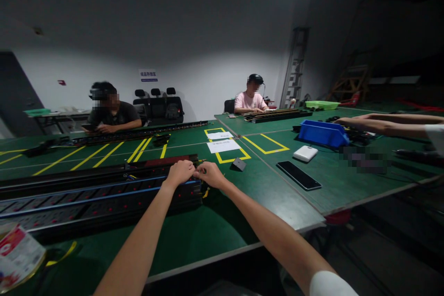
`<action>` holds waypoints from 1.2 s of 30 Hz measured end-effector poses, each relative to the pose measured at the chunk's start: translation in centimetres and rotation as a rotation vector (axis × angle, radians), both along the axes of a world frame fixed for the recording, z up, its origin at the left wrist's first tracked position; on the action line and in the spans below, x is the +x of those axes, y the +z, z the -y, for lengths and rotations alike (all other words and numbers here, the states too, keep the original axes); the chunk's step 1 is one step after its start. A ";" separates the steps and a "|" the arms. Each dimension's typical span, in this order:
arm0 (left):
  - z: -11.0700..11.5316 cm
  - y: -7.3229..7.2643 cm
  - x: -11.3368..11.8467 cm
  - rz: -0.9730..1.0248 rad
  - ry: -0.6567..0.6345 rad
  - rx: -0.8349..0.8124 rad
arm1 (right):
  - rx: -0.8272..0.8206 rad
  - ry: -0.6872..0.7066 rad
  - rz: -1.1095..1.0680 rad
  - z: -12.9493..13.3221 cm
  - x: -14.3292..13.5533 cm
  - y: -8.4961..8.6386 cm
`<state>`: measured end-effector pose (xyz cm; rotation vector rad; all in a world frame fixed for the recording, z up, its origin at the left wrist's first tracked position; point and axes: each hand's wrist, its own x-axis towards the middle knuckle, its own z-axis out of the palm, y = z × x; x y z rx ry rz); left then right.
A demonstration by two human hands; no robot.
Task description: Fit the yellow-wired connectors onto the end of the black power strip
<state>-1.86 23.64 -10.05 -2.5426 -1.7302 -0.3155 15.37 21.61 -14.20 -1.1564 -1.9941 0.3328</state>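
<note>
Black strips (138, 201) lie left to centre; the left hand (181, 172) and right hand (210, 175) curl together at their end, pinch unconfirmed. Blue bin (322, 134), right; printed can (20, 255), lower left: contents hidden.

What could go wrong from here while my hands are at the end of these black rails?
The yellow wiring just below your right hand might snag on it. If your left hand pushes on the black rails, they could shift and perhaps bump the can near them.
</note>
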 end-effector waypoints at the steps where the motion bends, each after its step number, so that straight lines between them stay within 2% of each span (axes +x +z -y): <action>1: 0.0 0.0 0.0 0.000 0.001 -0.001 | -0.018 -0.034 -0.033 -0.1 0.1 0.3; 4: -0.1 0.0 0.0 0.001 0.016 0.009 | -0.080 -0.239 -0.070 -0.1 1.4 1.3; 7: -0.2 -0.1 0.0 0.008 0.015 0.006 | -0.095 -0.471 0.061 0.3 3.4 2.2; 11: -0.4 -0.3 0.0 0.011 0.006 0.019 | -0.193 -0.586 0.332 1.0 4.6 2.3; 13: -0.4 -0.4 0.0 0.010 0.010 0.020 | -0.176 -0.569 0.379 1.0 4.3 2.0; 18: -0.2 -0.2 0.0 0.030 0.007 0.022 | -0.079 -0.367 0.385 0.4 2.1 0.8; 22: 0.2 0.0 0.0 0.105 -0.042 0.074 | -0.103 -0.289 0.416 0.1 1.0 -0.1; 27: 0.1 0.0 -0.1 0.103 -0.106 0.065 | -0.113 -0.211 0.349 0.1 0.8 -0.5; 30: -0.1 -0.1 -0.1 0.086 -0.112 0.055 | -0.099 -0.179 0.340 0.1 0.7 -0.6; 36: -0.1 -0.1 0.0 0.058 -0.094 0.046 | -0.100 -0.199 0.347 0.2 0.6 -0.7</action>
